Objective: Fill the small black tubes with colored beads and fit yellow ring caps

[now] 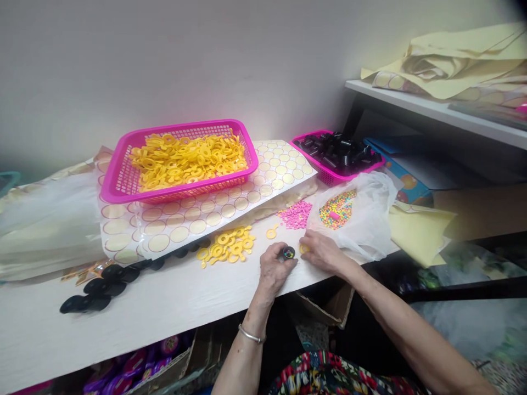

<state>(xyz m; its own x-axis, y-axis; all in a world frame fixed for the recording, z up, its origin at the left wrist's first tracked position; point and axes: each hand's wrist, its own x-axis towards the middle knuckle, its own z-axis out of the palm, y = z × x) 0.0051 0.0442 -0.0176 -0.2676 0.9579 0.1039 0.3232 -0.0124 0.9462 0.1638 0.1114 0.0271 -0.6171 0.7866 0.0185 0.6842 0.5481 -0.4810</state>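
Observation:
My left hand (275, 267) is closed around a small round black cup (289, 253) with tiny coloured bits inside, held over the front of the white table. Close to its right, my right hand (323, 251) pinches a yellow plastic ring piece (304, 248). Another yellow ring piece (272, 232) lies alone just beyond my hands. A loose pile of yellow ring pieces (227, 245) is to the left. Small pink pieces (295, 215) are spread behind my hands. Multicoloured beads (336, 211) with one pink piece among them lie in a white plastic bag (370, 211).
A pink basket (113, 175) full of yellow pieces stands on sheets of round stickers (214, 218). Behind the bag, another pink basket (329, 178) holds black cylinders. Several black cups (99, 288) lie at left. A shelf (436, 112) overhangs the right side. Boxes sit below the table.

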